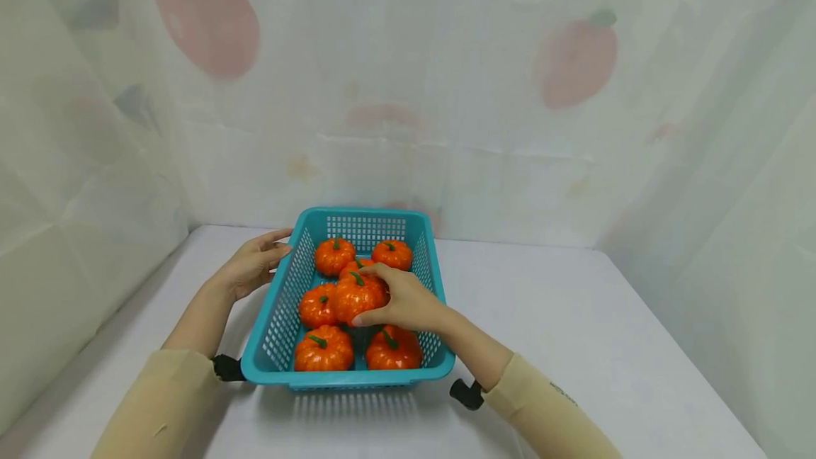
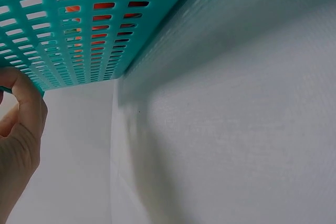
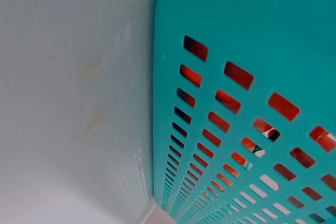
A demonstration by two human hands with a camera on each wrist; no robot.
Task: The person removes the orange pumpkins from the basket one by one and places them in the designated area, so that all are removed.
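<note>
A turquoise plastic basket (image 1: pixel 258 353) stands on the white table, with several small orange pumpkins with green stems inside. My right hand (image 1: pixel 408 299) reaches in over the basket's right side and grips one pumpkin (image 1: pixel 357 297), thumb on its near side and fingers on the far side. This pumpkin sits higher than those around it. At the basket's far left rim, my left hand (image 1: pixel 251 261) holds the edge with bent fingers. The left wrist view shows that hand (image 2: pixel 23 124) by the perforated wall (image 2: pixel 79 30). In the right wrist view the right hand is hidden behind the basket wall (image 3: pixel 236 35).
Pumpkins lie at the back left (image 1: pixel 334 256), back right (image 1: pixel 392 254), front left (image 1: pixel 324 349) and front right (image 1: pixel 394 349) of the basket. White tabletop (image 1: pixel 542 317) extends to both sides. A pale curtain with fruit prints (image 1: pixel 446 91) hangs behind the table.
</note>
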